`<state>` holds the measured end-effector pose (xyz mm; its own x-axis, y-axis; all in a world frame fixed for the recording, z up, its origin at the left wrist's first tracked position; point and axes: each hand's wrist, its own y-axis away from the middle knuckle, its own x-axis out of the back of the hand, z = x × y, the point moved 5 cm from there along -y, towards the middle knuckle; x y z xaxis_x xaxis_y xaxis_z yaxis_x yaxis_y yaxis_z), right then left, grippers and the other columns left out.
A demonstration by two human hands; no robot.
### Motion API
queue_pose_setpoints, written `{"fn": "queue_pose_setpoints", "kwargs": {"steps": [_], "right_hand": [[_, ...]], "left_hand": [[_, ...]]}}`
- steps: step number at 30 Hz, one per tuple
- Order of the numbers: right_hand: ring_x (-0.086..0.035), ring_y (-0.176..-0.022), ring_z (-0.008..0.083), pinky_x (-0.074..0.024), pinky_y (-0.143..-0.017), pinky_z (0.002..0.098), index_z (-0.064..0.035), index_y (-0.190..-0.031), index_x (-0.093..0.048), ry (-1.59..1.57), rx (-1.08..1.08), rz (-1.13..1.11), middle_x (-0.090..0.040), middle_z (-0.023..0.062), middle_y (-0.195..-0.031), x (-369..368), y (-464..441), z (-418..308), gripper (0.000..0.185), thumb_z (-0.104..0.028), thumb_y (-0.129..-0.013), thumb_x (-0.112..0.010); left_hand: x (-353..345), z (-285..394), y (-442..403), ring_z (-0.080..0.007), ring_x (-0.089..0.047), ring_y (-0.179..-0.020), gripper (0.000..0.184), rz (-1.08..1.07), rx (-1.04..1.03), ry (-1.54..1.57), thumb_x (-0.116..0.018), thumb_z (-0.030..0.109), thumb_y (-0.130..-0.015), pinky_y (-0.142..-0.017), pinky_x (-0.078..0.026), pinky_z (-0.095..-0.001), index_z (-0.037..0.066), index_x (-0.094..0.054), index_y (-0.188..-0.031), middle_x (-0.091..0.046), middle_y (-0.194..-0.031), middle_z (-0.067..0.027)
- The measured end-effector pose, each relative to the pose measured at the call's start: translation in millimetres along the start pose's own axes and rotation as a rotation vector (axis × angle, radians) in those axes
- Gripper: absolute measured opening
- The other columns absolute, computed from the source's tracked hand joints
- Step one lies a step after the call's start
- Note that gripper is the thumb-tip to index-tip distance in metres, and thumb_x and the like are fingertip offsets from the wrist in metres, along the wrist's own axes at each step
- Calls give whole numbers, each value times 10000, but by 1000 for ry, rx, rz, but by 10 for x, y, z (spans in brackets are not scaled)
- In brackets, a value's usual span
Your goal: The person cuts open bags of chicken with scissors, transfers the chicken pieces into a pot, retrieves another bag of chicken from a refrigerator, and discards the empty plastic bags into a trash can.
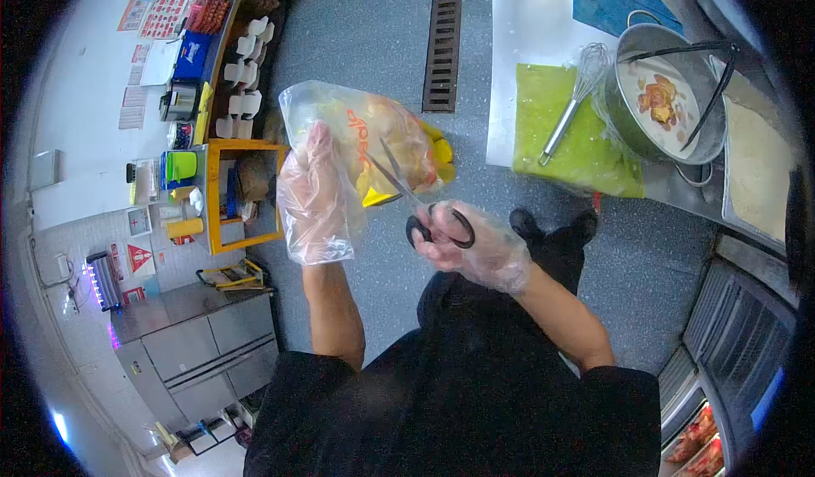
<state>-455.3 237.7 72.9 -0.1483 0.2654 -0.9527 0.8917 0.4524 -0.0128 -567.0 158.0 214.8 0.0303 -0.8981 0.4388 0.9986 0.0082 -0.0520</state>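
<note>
My left hand, in a clear plastic glove, grips a transparent plastic bag with orange lettering. Pale, yellowish and pinkish pieces, apparently raw meat, show through the film. My right hand, also gloved, is closed around the black handles of a pair of scissors. Their blades stand apart and point up and left at the front of the bag; whether they touch the film I cannot tell. Something yellow shows behind the bag's right side.
On the steel counter to the right lie a green board, a whisk and a blue cloth. A metal pot there holds white liquid, orange pieces and black tongs. Beyond it is a tray of pale powder. A drain grate crosses the floor.
</note>
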Motion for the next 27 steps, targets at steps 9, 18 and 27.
{"fn": "queue_pose_setpoints", "kwargs": {"steps": [9,18,27], "right_hand": [[-457,-712,97,-372,-610,224,-38,-973,-526,-184,0,-16,-511,62,-916,-228,-107,-46,390,-347,-832,-716],[-454,-662,80,-366,-554,208,-39,-995,-520,-361,35,-20,-525,46,-862,-353,-209,12,226,-260,-953,-540],[-412,-599,41,-314,-509,197,-48,-948,-533,117,12,86,-519,-5,-782,-115,288,-71,330,-357,-866,-616]], "left_hand": [[162,-69,3,-132,-555,-749,433,55,-64,14,-556,467,-949,-640,-471,-268,38,-602,-984,-586,-868,-29],[233,-76,102,-114,-574,-775,348,149,-9,92,-569,347,-964,-711,-495,-270,9,-603,-1037,-607,-902,-39],[190,-36,-23,-115,-574,-737,374,94,-6,171,-563,399,-964,-659,-497,-262,30,-616,-995,-606,-862,-28]]}}
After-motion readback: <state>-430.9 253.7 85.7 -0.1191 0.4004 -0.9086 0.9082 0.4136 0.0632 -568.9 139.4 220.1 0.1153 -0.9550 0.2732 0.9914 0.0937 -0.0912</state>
